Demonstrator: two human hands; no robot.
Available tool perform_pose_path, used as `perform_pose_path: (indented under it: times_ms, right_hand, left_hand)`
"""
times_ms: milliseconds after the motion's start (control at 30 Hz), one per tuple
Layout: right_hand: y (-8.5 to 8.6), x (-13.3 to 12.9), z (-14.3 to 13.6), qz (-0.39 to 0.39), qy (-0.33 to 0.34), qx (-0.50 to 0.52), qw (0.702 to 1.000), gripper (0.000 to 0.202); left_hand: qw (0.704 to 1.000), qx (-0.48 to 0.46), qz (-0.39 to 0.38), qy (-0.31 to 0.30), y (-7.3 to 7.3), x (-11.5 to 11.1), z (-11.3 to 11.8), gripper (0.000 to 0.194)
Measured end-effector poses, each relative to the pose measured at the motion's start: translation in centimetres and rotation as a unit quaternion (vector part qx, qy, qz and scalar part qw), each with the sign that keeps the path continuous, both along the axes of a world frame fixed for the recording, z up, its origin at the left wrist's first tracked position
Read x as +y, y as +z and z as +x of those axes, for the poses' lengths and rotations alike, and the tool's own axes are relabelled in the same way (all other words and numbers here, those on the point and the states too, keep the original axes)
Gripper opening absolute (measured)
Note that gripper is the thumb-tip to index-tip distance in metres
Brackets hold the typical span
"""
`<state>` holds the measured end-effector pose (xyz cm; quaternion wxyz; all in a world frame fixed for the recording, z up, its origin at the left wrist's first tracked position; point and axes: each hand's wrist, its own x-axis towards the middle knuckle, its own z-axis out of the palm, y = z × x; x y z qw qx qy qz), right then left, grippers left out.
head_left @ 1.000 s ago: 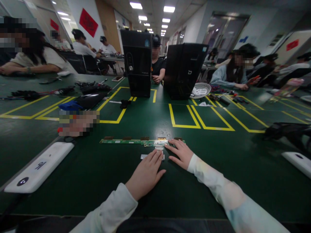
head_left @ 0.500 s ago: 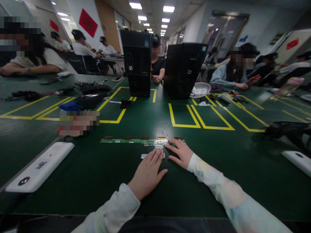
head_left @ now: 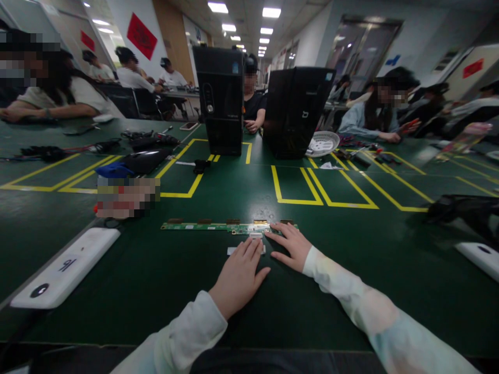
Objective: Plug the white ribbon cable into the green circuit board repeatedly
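Observation:
A long, narrow green circuit board (head_left: 214, 227) lies crosswise on the dark green table, with brown and gold tabs along its far edge. My right hand (head_left: 290, 245) rests over its right end, fingers spread, fingertips on the board. My left hand (head_left: 241, 272) lies flat, its fingertips at a white connector (head_left: 255, 236) on the board's near edge. Under those fingers is a flat, pale strip (head_left: 234, 251), partly covered; I cannot make out what it is. Neither hand grips anything.
Two black computer towers (head_left: 220, 104) stand at the back. A white power bank-like device (head_left: 66, 270) lies at left, near cables and a blue-and-black item (head_left: 132, 165). A white basket (head_left: 323, 143) and small tools lie back right. Yellow tape (head_left: 300, 201) marks the table. Other people sit around.
Both hands keep practically the same places on the board and strip. The whole view has shifted very slightly; nothing was picked up or let go.

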<state>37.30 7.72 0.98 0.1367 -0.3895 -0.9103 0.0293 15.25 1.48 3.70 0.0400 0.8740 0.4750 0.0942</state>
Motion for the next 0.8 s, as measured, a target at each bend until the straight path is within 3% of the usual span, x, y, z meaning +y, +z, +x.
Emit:
perform_pose_path:
  times_ms: [367,633,800]
  right_hand:
    - [-0.1,0.1,0.2,0.008,0.016,0.017,1.000,0.055]
    - [-0.1,-0.1,0.1,0.011,0.004,0.011,1.000,0.054]
    - [-0.4,0.0,0.1,0.011,0.003,0.007,1.000,0.055]
  left_hand:
    - [0.998,-0.010,-0.056,-0.017,0.8,0.6,-1.0,0.058]
    - [0.999,-0.028,-0.029,-0.013,0.5,0.6,-0.7,0.058]
    - [0.996,-0.068,-0.010,-0.048,2.4,0.9,-3.1,0.053]
